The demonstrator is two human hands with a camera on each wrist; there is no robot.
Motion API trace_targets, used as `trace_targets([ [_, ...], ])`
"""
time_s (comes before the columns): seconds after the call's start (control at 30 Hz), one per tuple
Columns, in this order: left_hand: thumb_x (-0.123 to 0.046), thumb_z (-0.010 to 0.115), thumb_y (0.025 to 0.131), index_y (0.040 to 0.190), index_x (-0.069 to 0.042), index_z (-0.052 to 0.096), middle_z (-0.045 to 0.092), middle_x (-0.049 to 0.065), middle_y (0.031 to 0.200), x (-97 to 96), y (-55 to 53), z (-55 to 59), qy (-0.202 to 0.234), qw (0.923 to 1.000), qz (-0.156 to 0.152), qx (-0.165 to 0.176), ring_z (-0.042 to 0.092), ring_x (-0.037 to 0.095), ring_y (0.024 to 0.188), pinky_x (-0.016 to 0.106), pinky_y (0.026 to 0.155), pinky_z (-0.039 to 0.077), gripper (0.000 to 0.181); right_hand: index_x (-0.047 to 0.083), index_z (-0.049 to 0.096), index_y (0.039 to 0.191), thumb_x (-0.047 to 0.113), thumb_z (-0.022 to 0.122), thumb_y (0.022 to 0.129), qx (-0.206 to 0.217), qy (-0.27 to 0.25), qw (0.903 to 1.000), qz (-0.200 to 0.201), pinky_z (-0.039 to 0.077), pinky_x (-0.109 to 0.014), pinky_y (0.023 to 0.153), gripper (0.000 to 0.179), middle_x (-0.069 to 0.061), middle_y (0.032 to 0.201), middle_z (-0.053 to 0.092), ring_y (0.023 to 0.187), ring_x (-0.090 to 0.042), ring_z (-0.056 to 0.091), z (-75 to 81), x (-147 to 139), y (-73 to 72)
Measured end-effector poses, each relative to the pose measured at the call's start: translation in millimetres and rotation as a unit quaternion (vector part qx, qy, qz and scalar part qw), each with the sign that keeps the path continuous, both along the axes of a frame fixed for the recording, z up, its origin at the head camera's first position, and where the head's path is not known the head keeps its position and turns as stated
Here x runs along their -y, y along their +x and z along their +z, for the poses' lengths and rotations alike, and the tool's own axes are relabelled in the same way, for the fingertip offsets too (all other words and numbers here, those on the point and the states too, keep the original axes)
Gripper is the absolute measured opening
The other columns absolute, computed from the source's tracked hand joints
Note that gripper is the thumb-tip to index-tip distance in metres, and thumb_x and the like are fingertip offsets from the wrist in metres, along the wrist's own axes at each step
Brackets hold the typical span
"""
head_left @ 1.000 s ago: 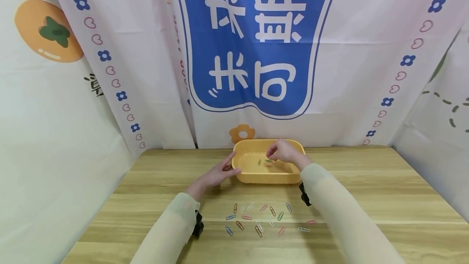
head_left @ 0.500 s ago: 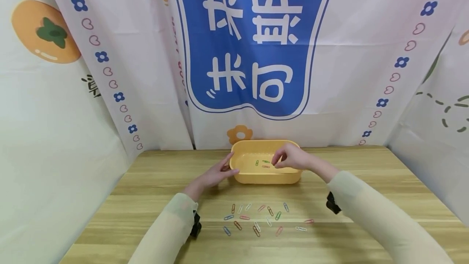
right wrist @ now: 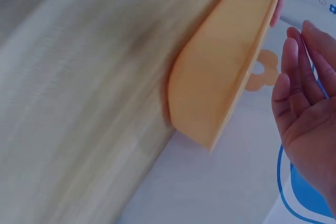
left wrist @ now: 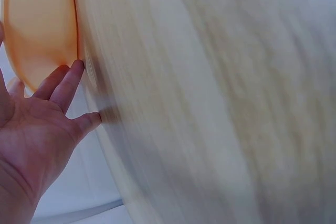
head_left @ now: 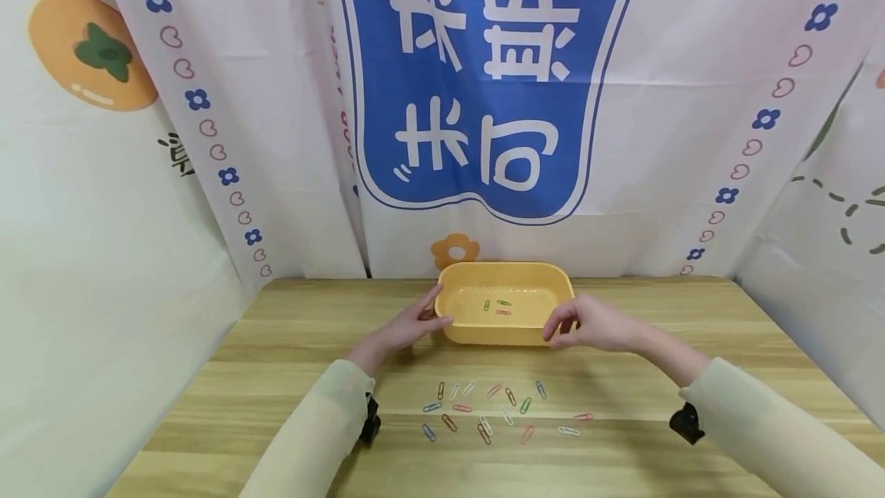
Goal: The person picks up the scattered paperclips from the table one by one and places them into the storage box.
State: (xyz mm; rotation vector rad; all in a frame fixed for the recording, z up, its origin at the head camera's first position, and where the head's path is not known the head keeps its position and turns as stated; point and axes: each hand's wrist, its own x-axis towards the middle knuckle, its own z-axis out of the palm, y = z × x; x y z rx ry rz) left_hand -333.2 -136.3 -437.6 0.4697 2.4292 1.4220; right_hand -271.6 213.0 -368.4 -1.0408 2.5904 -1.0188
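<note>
A yellow plastic basin (head_left: 505, 336) stands at the back of the table, with two green paper clips (head_left: 504, 303) and one red paper clip (head_left: 503, 312) lying on its floor. My left hand (head_left: 406, 327) rests against the basin's left end, fingers extended along its side. In the left wrist view, that hand's fingertips (left wrist: 77, 66) meet the basin's wall. Over the basin's front right corner is my right hand (head_left: 598, 323), fingers loosely bent. The right wrist view shows nothing in this hand (right wrist: 310, 108), raised beside the rim.
In front of the basin, several coloured paper clips (head_left: 462, 408) lie scattered on the wooden table (head_left: 276, 390). One green paper clip (head_left: 525, 406) is among them. A printed curtain (head_left: 650, 175) hangs right behind the basin.
My right hand has moved from inside the basin out to the right and towards me, past the front right rim. The red paper clip now lies on the basin's floor. The left hand stays.
</note>
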Motion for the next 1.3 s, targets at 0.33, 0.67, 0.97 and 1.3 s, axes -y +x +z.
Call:
trace_targets([
  [0.33,-0.047,0.064,0.091,0.157,-0.030,0.014,0.034,0.022,0.151,2.0,-3.8,5.8,-0.013,0.9999,-0.003,-0.009,0.038,0.036,0.135,0.054,0.109,0.028,0.085,0.002,0.072,0.096,0.003,0.072,0.085,0.046,-0.024,0.9982,0.030,0.053,-0.028,0.066,0.012,-0.005,0.087,0.069,0.078,-0.009,0.062,-29.3,-1.8,19.4],
  [0.67,-0.039,0.063,0.095,0.157,-0.030,0.015,0.031,0.022,0.153,0.8,-3.1,3.4,-0.006,0.9999,-0.008,-0.007,0.036,0.037,0.136,0.055,0.110,0.026,0.079,0.002,0.071,0.102,0.000,0.072,0.083,0.060,-0.028,0.9963,0.054,0.054,-0.028,0.072,0.019,-0.007,0.098,0.071,0.086,-0.016,0.065,-57.8,6.7,20.2],
  [0.97,-0.041,0.063,0.094,0.157,-0.031,0.014,0.029,0.019,0.154,-1.9,-3.5,0.3,-0.013,0.9999,-0.001,-0.001,0.036,0.035,0.137,0.053,0.110,0.027,0.081,0.004,0.072,0.096,-0.005,0.072,0.081,0.072,-0.019,0.9955,0.059,0.054,-0.027,0.073,0.017,-0.001,0.092,0.070,0.081,-0.010,0.062,-70.0,8.0,15.2],
  [1.3,-0.040,0.062,0.095,0.157,-0.028,0.013,0.022,0.018,0.157,-1.5,-4.1,2.0,-0.018,0.9998,-0.002,-0.005,0.033,0.037,0.138,0.055,0.109,0.027,0.080,0.007,0.073,0.094,-0.003,0.074,0.079,0.050,-0.001,0.9981,0.035,0.051,-0.025,0.068,0.018,0.005,0.086,0.067,0.076,-0.007,0.058,-68.2,6.7,13.8],
])
